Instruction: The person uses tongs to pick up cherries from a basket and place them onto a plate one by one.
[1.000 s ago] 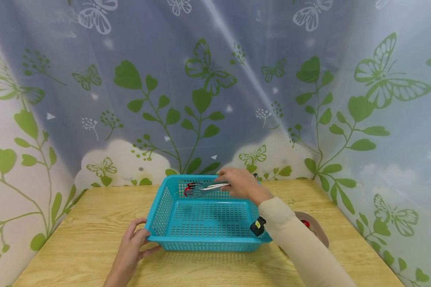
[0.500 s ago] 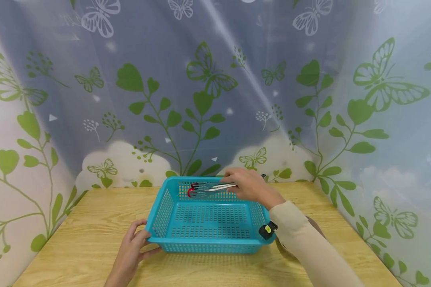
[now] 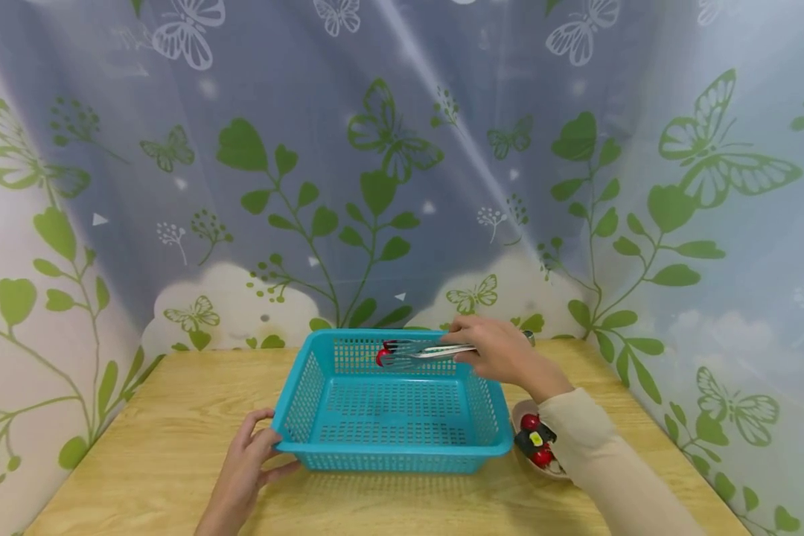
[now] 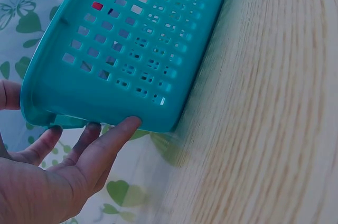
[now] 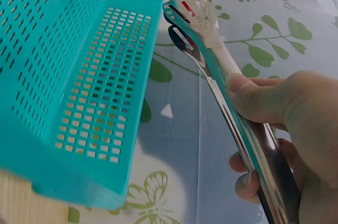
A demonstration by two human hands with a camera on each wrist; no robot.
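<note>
A turquoise perforated plastic basket (image 3: 395,450) stands on the table. My left hand (image 3: 244,465) holds its near left corner, fingers against the rim and outer wall in the left wrist view (image 4: 58,176). My right hand (image 3: 499,353) grips metal tongs (image 5: 232,81) above the far right part of the basket. Between the tong heads sits a small red round thing (image 3: 382,358), largely hidden by the slotted metal; its kind is unclear. To the basket's right stands a small bowl (image 3: 519,409) with several red round things (image 3: 529,421), partly covered by my right wrist's camera strap.
The wooden table (image 3: 174,417) carries the basket and bowl. A printed curtain (image 3: 295,208) with leaves and butterflies rises just behind the basket and along both sides.
My right hand has moved right with the tongs and the red thing, from the basket's far left part toward its right rim. The bowl shows more now. My left hand has stayed.
</note>
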